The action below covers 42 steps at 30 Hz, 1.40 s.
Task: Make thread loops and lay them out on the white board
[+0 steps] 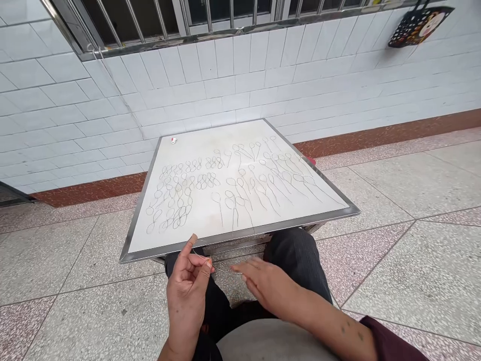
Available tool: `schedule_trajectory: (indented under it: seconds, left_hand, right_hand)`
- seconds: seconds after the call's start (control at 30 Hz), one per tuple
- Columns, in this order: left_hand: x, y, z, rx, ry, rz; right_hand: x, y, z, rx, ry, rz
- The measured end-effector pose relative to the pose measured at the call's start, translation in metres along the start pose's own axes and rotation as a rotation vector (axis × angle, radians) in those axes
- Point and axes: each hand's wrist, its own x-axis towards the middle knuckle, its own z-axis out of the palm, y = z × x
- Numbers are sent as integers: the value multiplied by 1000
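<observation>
My left hand (188,288), palm up above my lap, pinches a thin wire (222,269) between thumb and fingers. Its index finger points up, and the wire curves past that fingertip, which has a tan covering. To the right, my right hand (265,283) is palm down and slightly smeared; the wire's other end runs between its thumb and index finger. In front of both hands, a white-topped table (199,220) bears many bent wires. Figure-eight wire loops (182,215) lie on the left, and single wire loops with long tails (263,183) on the right.
A metal edge (240,234) frames the tabletop just beyond my hands. A small white-and-red item (174,141) sits at its far left corner. Behind stands a white tiled wall (240,90) with a barred window (210,15). A patterned bag (419,26) hangs upper right.
</observation>
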Motion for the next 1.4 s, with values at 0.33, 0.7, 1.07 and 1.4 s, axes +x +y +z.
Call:
schedule_trajectory:
  seconds: [0.33, 0.7, 1.07, 1.4]
  left_hand:
    - [0, -25, 3, 245, -234, 0]
    - [12, -22, 3, -10, -313, -103]
    - [29, -20, 12, -75, -265, -61]
    - [44, -13, 31, 14, -71, 42]
  right_hand:
    - [33, -21, 13, 546, 277, 19]
    - [54, -7, 16, 1011, 138, 45]
    - [77, 0, 7, 1082, 48, 77]
    - [62, 2, 19, 544, 120, 132]
